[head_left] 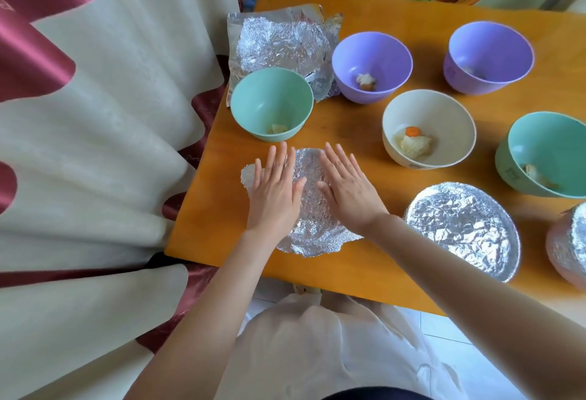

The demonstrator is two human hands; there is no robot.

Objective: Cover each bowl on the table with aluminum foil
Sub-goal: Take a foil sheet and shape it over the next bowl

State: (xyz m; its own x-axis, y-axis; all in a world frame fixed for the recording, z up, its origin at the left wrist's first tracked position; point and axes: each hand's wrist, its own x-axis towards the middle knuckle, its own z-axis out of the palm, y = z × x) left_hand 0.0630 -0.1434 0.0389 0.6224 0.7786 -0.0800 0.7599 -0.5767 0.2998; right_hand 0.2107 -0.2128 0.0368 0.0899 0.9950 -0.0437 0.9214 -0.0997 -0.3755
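While flat, foil sheet (312, 212) under left hand (274, 192), right hand (347, 188) fingers (341, 158)

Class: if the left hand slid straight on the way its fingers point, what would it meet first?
Probably the left green bowl: the left hand, flat on the foil, points straight at its near side, with only bare table between.
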